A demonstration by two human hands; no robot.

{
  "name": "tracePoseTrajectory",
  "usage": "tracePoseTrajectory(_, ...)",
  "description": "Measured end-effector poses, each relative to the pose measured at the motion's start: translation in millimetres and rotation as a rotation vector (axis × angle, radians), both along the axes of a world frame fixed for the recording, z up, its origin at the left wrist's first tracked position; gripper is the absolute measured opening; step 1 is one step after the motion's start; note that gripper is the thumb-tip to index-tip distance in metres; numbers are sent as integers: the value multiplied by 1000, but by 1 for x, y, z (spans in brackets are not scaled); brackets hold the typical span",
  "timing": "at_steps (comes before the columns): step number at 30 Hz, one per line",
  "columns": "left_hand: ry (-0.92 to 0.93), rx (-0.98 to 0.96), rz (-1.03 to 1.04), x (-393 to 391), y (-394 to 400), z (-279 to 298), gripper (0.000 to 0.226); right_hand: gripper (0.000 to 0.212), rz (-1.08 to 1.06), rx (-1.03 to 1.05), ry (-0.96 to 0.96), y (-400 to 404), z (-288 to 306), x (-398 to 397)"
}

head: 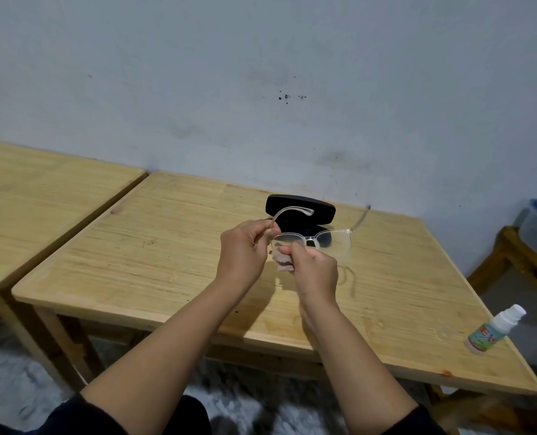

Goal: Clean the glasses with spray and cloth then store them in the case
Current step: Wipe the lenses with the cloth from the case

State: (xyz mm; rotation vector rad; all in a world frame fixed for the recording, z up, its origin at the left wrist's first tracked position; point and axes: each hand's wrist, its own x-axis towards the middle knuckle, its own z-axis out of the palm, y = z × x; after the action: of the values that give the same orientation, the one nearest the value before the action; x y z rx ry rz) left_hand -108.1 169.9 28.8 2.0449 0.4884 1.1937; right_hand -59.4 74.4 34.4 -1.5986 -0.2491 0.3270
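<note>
Wiping the left lens, open case waiting behind.

Nearest, the spray bottle (pixel 493 331) stands at the table's (pixel 135 246) right front edge, well apart from both hands. Above the table, the right hand (pixel 315 268) pinches a pinkish cloth (pixel 282 259) against the lens nearest the left hand (pixel 245 249), which grips the clear-framed glasses (pixel 317 238) at the hinge, temples unfolded. The frame's long axis runs left to right. Just beyond lies the black glasses case (pixel 301 208), lid up, its length roughly parallel to the frame.
</note>
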Motion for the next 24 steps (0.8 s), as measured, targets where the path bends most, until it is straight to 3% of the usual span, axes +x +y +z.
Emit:
tracePoseTrajectory(3, 9, -52, 12, 0, 2, -2, 14, 10, -67, 41, -5, -2, -4, -2)
tracePoseTrajectory(10, 4, -38, 3, -3, -9, -8, 12, 32, -322, 390, 256, 6, -2, -7)
tracePoseTrajectory(19, 10, -20, 38, -3, 2, -1, 12, 13, -149, 203, 7, 3, -14, -10)
tracePoseTrajectory(24, 46, 91, -16, -4, -7, -2, 15, 25, -101, 184, -11, 5, -14, -12)
